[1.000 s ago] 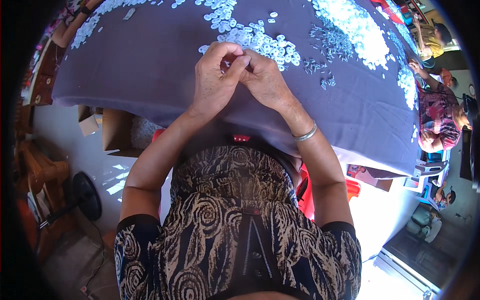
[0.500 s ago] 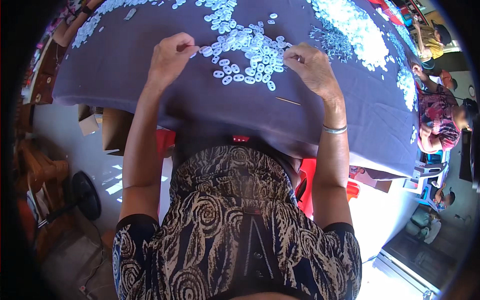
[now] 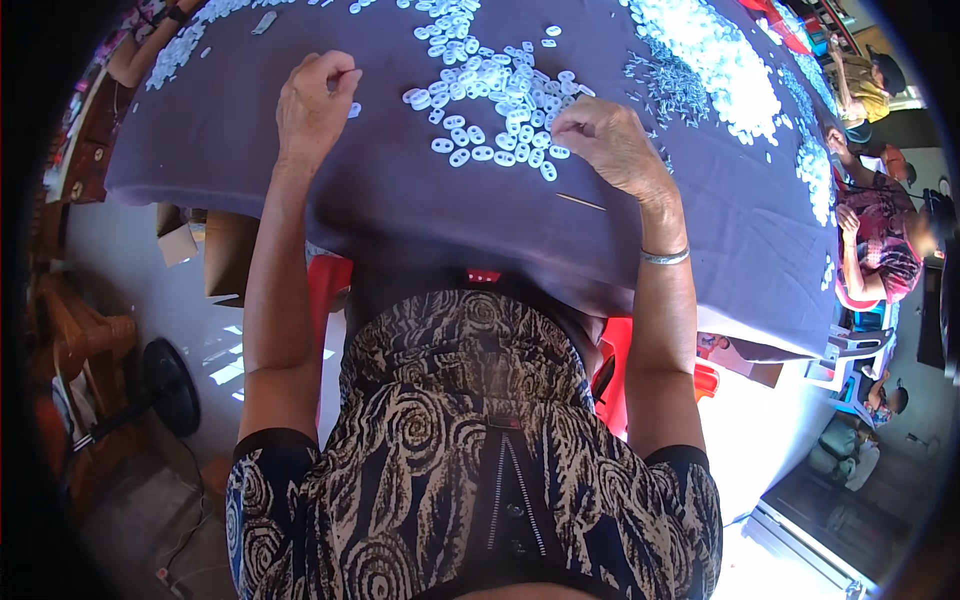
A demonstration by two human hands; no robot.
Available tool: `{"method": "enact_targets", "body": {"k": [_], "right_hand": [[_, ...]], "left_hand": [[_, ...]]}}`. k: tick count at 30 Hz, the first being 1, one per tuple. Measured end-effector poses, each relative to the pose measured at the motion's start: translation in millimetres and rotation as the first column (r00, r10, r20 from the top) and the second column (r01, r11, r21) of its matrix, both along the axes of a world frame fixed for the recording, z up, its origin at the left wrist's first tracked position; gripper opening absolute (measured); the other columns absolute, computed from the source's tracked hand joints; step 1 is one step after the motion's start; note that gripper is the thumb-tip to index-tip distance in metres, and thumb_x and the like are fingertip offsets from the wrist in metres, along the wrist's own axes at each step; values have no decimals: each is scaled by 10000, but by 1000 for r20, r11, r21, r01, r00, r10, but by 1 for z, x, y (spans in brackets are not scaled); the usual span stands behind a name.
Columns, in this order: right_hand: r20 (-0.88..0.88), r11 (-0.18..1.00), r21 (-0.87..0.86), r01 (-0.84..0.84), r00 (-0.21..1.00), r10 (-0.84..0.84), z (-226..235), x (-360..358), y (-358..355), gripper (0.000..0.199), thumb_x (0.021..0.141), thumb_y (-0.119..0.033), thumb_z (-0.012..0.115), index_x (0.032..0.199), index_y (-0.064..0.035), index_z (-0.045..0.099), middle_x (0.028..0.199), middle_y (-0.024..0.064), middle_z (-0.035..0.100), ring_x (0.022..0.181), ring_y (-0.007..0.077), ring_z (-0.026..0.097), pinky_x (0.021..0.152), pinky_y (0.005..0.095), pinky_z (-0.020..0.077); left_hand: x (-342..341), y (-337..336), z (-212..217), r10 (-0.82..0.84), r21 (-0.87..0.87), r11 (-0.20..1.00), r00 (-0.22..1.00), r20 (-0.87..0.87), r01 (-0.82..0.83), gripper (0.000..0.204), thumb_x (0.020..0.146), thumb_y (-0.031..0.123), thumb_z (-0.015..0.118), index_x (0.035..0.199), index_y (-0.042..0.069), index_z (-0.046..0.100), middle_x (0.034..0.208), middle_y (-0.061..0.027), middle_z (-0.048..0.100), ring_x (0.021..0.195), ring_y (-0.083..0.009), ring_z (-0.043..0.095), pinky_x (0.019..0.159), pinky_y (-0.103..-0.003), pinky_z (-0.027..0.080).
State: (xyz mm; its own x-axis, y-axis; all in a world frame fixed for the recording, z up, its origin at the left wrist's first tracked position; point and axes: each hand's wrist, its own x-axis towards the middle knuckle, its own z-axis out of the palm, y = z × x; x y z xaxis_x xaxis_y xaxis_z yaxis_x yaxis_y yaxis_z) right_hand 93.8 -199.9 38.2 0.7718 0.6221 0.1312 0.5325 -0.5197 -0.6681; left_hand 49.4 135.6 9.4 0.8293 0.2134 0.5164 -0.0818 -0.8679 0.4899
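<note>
Small white oval pieces [image 3: 510,95], each with two dark holes, lie in a loose heap on the dark cloth. My left hand [image 3: 315,112] is left of the heap, thumb and forefinger pinched together; whatever is between them is too small to make out. Just beside its curled fingers shows a single white oval piece [image 3: 354,110]. At the heap's right edge my right hand [image 3: 612,145] is closed in a pinch above the nearest pieces, its fingertips mostly hidden. A thin brownish stick [image 3: 580,201] lies on the cloth below that hand.
A dark cloth [image 3: 740,240] covers the table. Farther right are a large bright white pile [image 3: 715,70] and a scatter of thin grey metal-looking bits [image 3: 672,85]. Another person's arm [image 3: 150,50] reaches in at far left; a person in a patterned red top [image 3: 885,235] sits at right.
My left hand has moved left and slightly up, away from the heap; a white piece near it also sits farther left. My right hand has shifted a little left and down.
</note>
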Motion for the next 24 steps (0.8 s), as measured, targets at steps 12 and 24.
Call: {"method": "enact_targets", "body": {"k": [12, 24], "right_hand": [[438, 989, 26, 146, 887, -142, -28, 0, 34, 155, 791, -76, 671, 945, -68, 663, 880, 61, 608, 734, 223, 635, 654, 327, 502], [367, 990, 107, 93, 922, -127, -29, 0, 32, 180, 762, -51, 690, 935, -33, 642, 792, 81, 626, 677, 208, 619, 622, 309, 507]], "left_hand": [[-1, -53, -9, -209, -141, 964, 969, 135, 228, 68, 776, 97, 668, 820, 68, 625, 761, -64, 583, 699, -241, 595, 626, -344, 471], [-7, -73, -7, -366, -160, 913, 927, 81, 374, 89, 797, 57, 670, 875, 32, 633, 797, -40, 606, 747, -156, 606, 654, -280, 474]]}}
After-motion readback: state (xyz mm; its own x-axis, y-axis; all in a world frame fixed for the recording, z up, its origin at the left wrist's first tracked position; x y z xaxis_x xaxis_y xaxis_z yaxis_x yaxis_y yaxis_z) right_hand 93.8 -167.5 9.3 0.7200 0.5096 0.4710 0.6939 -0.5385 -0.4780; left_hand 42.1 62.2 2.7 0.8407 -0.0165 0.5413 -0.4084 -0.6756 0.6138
